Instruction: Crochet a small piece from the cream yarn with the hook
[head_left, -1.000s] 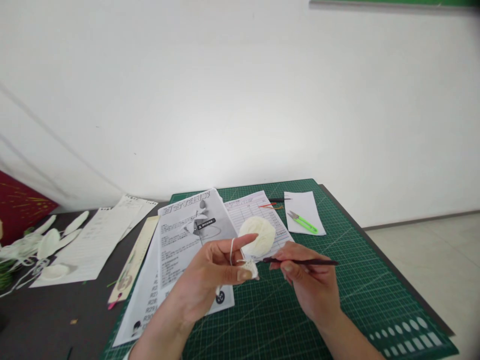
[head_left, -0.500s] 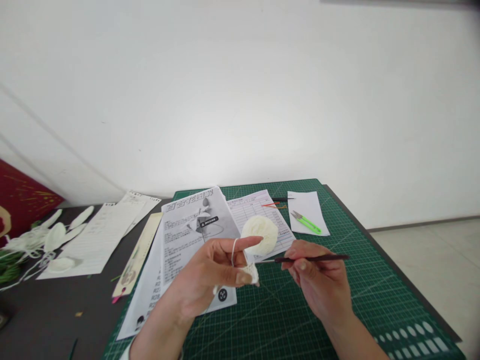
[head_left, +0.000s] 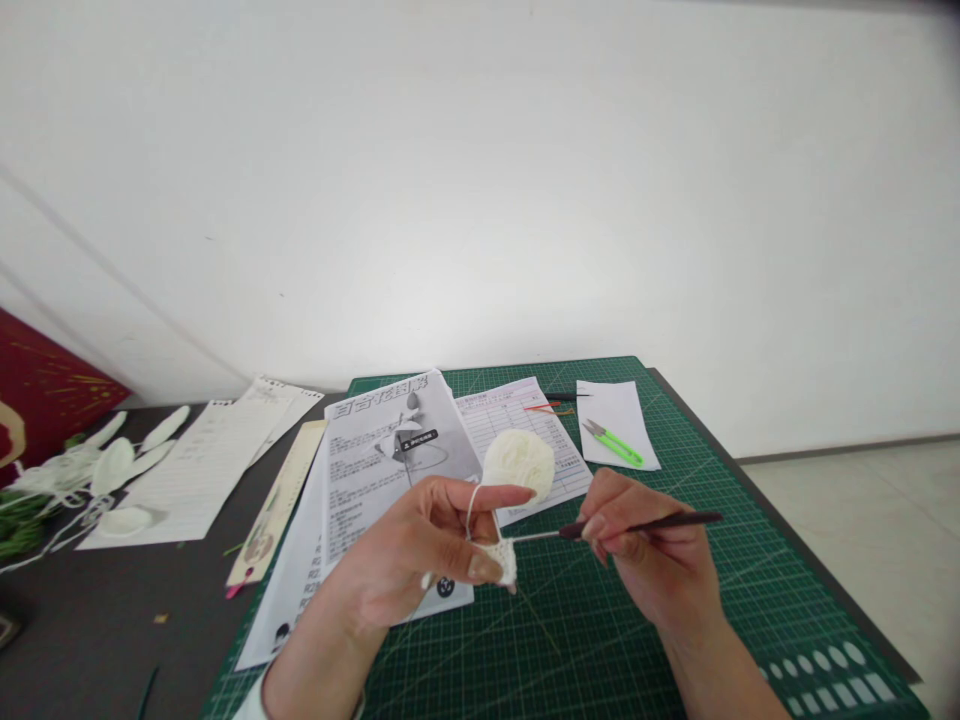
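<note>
I have the left hand (head_left: pixel 424 560) pinching a small white crocheted piece (head_left: pixel 508 566) between thumb and fingers; its index finger is extended, with a strand of white yarn (head_left: pixel 470 512) looped over it. I have the right hand (head_left: pixel 656 565) pinching the dark handle of a crochet hook (head_left: pixel 679 520), metal shaft directed left. The shaft meets the piece's upper edge; I cannot tell whether its tip is inserted. The piece is held above the green cutting mat (head_left: pixel 585 640). Behind it, I locate the cream yarn ball (head_left: pixel 519 466) on a ruled sheet (head_left: pixel 510 418). The green-handled snips (head_left: pixel 616 446) lie on white paper (head_left: pixel 613 402), right of the ball
</note>
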